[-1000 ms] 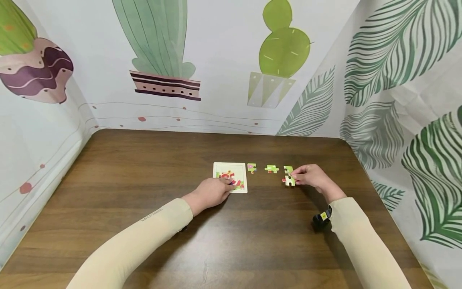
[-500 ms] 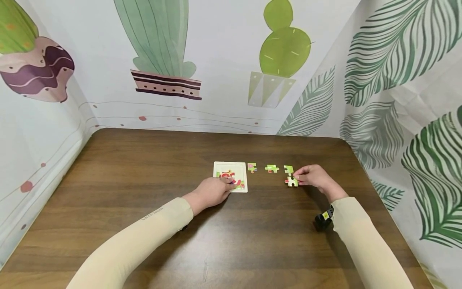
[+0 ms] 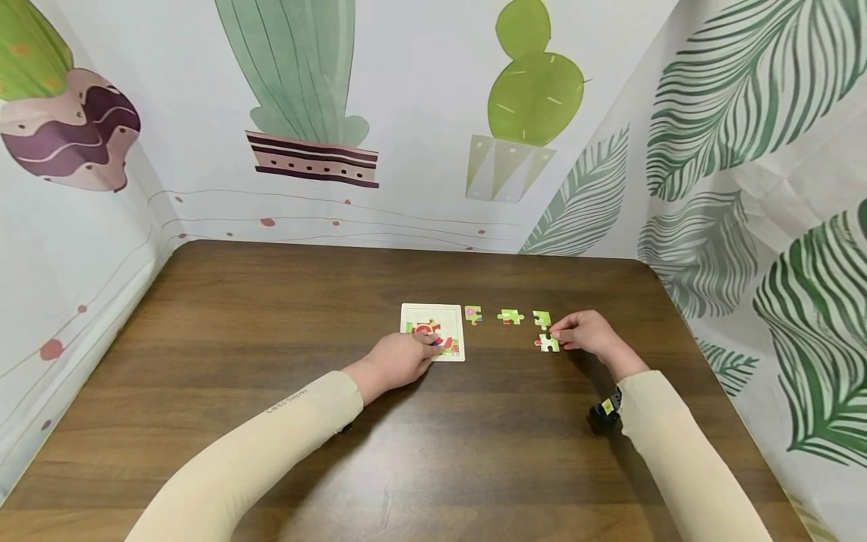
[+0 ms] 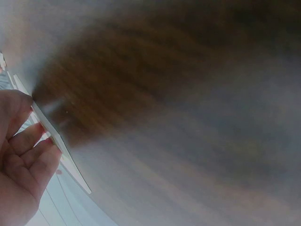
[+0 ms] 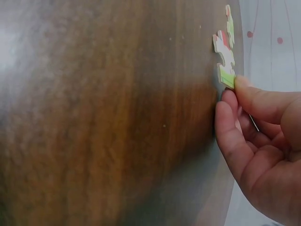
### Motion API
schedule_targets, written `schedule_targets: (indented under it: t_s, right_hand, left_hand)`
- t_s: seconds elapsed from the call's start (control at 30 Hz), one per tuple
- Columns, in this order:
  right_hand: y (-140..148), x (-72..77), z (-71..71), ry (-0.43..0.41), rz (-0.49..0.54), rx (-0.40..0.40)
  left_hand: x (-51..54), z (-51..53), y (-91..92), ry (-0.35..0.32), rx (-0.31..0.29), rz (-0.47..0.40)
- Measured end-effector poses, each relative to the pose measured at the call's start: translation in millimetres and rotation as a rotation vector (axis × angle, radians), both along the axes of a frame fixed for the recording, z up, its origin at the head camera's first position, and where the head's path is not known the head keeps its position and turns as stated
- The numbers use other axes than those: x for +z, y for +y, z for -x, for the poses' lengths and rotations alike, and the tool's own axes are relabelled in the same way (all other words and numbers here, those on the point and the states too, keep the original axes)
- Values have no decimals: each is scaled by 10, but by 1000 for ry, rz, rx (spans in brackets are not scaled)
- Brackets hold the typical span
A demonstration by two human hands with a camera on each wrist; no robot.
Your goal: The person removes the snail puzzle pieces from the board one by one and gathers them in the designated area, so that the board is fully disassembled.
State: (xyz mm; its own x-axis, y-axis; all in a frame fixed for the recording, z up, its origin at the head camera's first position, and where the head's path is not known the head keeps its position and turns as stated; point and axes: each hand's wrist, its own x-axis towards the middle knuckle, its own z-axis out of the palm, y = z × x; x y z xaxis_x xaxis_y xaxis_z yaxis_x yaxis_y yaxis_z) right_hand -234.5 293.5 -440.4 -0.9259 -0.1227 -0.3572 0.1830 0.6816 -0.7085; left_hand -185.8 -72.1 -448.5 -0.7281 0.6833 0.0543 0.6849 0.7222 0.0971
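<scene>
Toward the table's [image 3: 271,301] far edge, the left hand [image 3: 394,358] grips a puzzle tray [image 3: 450,315], fingers [image 4: 43,162] bent; the right hand [image 3: 586,333] pinches a piece [image 3: 549,344].

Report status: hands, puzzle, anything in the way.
Left hand on puzzle tray, partly covering it. Right hand pinching puzzle piece by its edge. Three loose pieces right of left hand; no other obstruction seen.
</scene>
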Motion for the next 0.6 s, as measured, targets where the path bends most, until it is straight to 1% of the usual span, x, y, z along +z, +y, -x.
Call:
schedule_targets:
  t_s: [0.23, 0.47, 0.6]
  right_hand:
    - [-36, -7, 5, 24, -46, -16]
    - [-52, -28, 5, 47, -67, -32]
    - [-65, -33, 2, 59, -84, -39]
  left_hand:
    - [3, -4, 2, 4, -2, 1]
    - [-6, -7, 0, 7, 15, -9]
    - [-15, 0, 1, 18, 7, -24]
